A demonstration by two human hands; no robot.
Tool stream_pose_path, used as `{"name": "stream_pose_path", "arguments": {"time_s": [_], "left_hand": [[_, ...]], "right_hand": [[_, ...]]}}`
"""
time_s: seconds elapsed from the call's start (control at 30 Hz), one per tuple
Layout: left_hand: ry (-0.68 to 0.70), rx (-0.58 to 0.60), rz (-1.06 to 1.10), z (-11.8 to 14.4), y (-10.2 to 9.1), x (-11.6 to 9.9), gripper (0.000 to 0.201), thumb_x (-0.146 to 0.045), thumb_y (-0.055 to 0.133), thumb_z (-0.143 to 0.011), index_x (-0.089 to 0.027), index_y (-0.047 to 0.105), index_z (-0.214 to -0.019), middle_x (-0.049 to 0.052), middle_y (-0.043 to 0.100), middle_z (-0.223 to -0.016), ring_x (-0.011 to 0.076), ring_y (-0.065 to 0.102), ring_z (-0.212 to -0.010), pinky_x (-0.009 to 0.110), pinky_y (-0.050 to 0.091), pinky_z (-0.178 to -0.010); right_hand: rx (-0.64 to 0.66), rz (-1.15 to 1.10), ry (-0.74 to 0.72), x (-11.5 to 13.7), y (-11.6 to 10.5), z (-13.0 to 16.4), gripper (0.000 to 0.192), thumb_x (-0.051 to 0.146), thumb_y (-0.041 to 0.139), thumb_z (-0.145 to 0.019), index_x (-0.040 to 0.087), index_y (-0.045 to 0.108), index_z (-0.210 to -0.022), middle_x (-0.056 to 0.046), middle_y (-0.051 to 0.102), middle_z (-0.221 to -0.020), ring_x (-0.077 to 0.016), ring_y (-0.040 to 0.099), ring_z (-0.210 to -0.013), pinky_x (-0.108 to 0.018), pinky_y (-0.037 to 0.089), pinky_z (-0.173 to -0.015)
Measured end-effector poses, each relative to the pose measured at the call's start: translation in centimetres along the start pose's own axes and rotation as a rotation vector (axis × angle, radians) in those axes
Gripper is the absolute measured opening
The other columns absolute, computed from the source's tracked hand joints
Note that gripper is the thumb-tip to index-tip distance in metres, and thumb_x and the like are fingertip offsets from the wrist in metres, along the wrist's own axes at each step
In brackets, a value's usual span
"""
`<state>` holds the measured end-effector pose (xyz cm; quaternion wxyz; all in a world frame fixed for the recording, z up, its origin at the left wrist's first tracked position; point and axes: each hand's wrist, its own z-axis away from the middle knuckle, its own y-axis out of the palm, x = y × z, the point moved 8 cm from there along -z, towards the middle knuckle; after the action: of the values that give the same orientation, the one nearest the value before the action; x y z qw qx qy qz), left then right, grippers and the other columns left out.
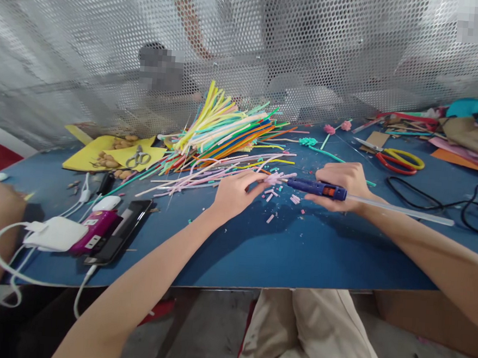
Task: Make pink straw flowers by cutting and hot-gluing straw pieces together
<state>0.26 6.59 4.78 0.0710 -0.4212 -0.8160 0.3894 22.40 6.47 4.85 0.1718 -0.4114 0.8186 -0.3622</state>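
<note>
The right hand (pixel 343 185) was wrapped around a blue glue gun (pixel 317 189) with a clear stick out the back. Its nozzle pointed at 9 o'clock, at a small pink fuzzy piece (pixel 275 177) pinched in the left hand (pixel 233 192), mid blue table (pixel 259 246). Colourful pipe cleaners (pixel 222 129) were piled at 11 o'clock.
</note>
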Motion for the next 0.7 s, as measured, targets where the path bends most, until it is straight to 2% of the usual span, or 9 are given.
{"name": "stream_pose_path", "arguments": {"time_s": [0.3,0.43,0.57,0.63,0.7], "left_hand": [[-0.014,0.004,-0.01,0.2,0.1,0.4,0.018,-0.039,0.066,-0.097,-0.024,0.073,-0.104,-0.001,0.079,-0.101,0.0098,0.065,-0.067,0.025,0.05,-0.065],[-0.065,-0.008,-0.035,0.3,0.1,1.0,0.022,-0.043,0.065,-0.097,-0.024,0.075,-0.103,0.001,0.079,-0.1,0.0106,0.065,-0.065,0.026,0.05,-0.066],[-0.082,-0.03,-0.039,0.2,-0.1,1.2,0.026,-0.044,0.063,-0.097,-0.022,0.075,-0.104,0.002,0.079,-0.097,0.0097,0.062,-0.06,0.025,0.05,-0.065],[-0.077,-0.042,-0.045,0.2,-0.2,1.2,0.026,-0.044,0.064,-0.097,-0.022,0.075,-0.105,0.002,0.079,-0.096,0.0093,0.061,-0.06,0.025,0.049,-0.065],[-0.072,-0.044,-0.036,0.2,-0.2,1.1,0.025,-0.043,0.064,-0.097,-0.022,0.076,-0.105,0.002,0.078,-0.096,0.0091,0.06,-0.059,0.025,0.049,-0.065]], "right_hand": [[0.023,0.047,0.052,-0.3,0.3,0.0,0.051,0.064,0.063,-0.085,0.02,0.049,-0.064,0.0,0.047,-0.057,-0.0133,0.044,-0.056,-0.03,0.025,-0.057],[0.01,0.088,0.2,-1.6,0.5,0.0,0.053,0.069,0.059,-0.087,0.021,0.054,-0.065,-0.001,0.054,-0.059,-0.0146,0.048,-0.055,-0.029,0.025,-0.056],[0.018,0.151,0.485,-5.5,0.7,0.7,0.054,0.074,0.053,-0.088,0.023,0.062,-0.071,-0.003,0.06,-0.061,-0.0183,0.053,-0.057,-0.029,0.028,-0.057],[0.073,0.198,0.605,-8.2,1.1,1.6,0.055,0.076,0.052,-0.087,0.024,0.067,-0.082,-0.006,0.064,-0.066,-0.0211,0.056,-0.061,-0.03,0.032,-0.058],[0.176,0.223,0.665,-10.8,2.0,2.8,0.056,0.074,0.053,-0.087,0.021,0.067,-0.098,-0.011,0.068,-0.083,-0.0257,0.06,-0.071,-0.035,0.04,-0.062]]}}
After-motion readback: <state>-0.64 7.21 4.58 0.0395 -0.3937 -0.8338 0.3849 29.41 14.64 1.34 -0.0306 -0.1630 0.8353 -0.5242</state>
